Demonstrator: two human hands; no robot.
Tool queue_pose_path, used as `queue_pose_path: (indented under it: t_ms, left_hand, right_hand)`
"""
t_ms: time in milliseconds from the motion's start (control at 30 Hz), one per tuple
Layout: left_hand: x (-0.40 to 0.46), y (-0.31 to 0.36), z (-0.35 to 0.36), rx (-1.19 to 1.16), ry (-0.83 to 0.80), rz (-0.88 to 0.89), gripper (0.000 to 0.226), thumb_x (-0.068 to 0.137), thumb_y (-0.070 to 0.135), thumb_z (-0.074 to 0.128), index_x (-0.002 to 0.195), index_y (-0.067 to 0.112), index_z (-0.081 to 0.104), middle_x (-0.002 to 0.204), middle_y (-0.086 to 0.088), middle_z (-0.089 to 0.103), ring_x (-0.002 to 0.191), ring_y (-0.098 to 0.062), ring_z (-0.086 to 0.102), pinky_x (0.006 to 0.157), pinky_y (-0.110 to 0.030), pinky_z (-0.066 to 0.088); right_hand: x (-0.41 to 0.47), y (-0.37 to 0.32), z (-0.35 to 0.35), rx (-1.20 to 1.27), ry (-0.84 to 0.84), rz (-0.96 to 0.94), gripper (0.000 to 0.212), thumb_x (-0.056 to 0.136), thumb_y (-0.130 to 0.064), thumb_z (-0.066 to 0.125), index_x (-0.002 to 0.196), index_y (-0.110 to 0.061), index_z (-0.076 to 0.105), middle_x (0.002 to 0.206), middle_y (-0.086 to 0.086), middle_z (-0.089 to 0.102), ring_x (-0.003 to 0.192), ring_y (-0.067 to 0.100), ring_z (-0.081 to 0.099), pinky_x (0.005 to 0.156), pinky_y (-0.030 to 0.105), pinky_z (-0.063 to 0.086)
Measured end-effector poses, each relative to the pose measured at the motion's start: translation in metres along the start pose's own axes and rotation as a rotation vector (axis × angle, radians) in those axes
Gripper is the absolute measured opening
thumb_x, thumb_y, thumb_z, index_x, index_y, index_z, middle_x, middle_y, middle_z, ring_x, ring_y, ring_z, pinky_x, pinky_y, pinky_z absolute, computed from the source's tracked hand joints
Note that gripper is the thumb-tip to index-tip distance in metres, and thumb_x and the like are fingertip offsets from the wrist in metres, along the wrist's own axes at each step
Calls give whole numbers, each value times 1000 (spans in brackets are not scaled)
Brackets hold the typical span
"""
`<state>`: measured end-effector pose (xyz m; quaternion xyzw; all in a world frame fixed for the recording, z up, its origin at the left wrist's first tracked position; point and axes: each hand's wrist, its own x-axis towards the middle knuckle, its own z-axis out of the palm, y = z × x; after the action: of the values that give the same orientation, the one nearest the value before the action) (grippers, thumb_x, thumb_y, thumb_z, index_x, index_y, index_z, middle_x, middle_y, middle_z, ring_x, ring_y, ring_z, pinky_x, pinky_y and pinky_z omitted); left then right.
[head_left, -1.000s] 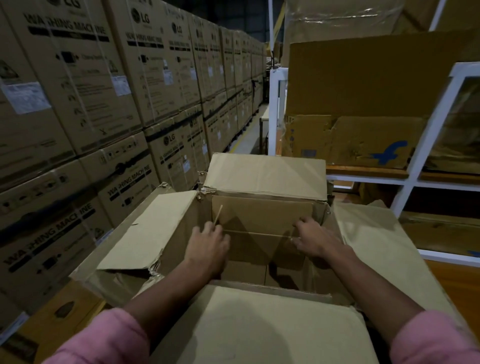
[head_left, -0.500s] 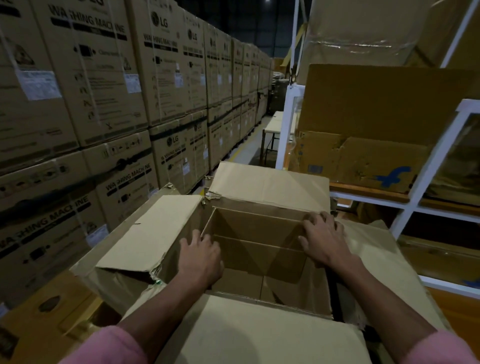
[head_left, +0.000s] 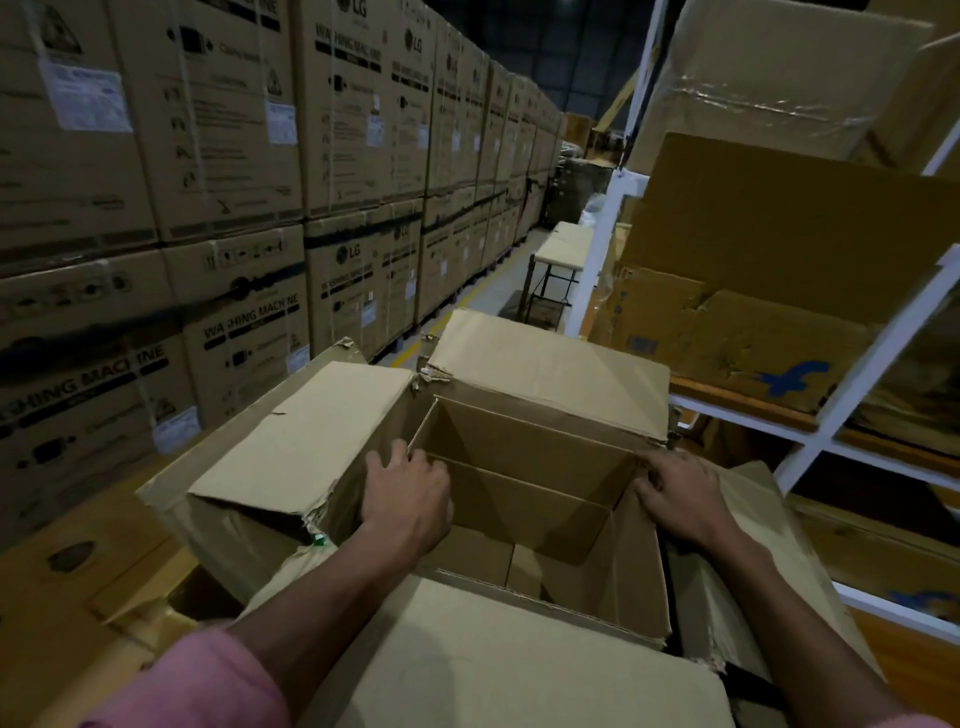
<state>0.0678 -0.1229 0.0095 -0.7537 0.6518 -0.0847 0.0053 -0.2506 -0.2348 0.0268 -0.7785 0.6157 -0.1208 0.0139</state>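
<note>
While I lean over an open cardboard box (head_left: 530, 436), my left grip (head_left: 410, 499) curls its fingers round the top edge of the left wall. My right grip (head_left: 680, 499) hooks over the right rim, so both are clamped on cardboard. The box sits directly in front of me, mouth facing up and flaps folded outward. Its longer side seems to run left to right between my arms. An inner panel (head_left: 540, 519) stands across the inside. I judge I am squaring the box open; next, both walls need an even outward pull. Washing machine cartons (head_left: 244, 338) are stacked on my left, and a white shelf rack (head_left: 857, 374) stands on my right.
</note>
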Motion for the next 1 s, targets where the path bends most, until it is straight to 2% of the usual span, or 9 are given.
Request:
queue_pose_path:
  t_ms: [67,167,267,567,767,1000]
  left_hand:
    - [0,0,1,-8,8,-1,41,98,44,44,127,19,59,133,-9,60,129,-33,43,98,-52,37]
    - [0,-1,2,-14,11,-10,41,98,44,44,127,19,59,132,-9,60,128,-33,44,98,-52,37]
    - [0,0,3,-21,4,-17,42,98,44,44,128,19,59,133,-9,59,130,-33,44,99,-53,36]
    - [-1,0,3,-23,-25,-10,46,99,46,42,133,18,57,138,-10,57,135,-35,41,104,-58,34]
    - [-1,-1,1,-28,-35,-12,47,100,46,42,135,17,56,139,-10,57,134,-35,42,104,-56,35]
    - [-4,0,-3,-36,1,-9,44,99,47,43,129,19,59,132,-9,62,129,-33,47,100,-52,36]
  right_hand:
    - [-1,-3,0,2,-19,16,50,97,-34,58,146,-25,53,146,6,57,140,32,42,112,49,30]
    - [-1,-4,0,14,-35,23,59,94,-49,50,148,-26,51,149,6,54,143,31,39,114,51,29]
    - [-1,-1,1,39,-27,21,54,97,-48,55,147,-26,51,150,5,53,143,30,38,114,51,28]
    - [0,-3,3,22,-24,30,70,88,-64,42,148,-28,49,150,6,54,143,31,39,114,53,30]
    - [1,-3,4,61,-16,38,76,81,-66,40,147,-29,50,144,6,57,137,31,44,112,53,34]
    - [4,-1,7,68,-8,38,74,81,-67,40,144,-29,51,139,4,62,134,30,46,109,51,33]
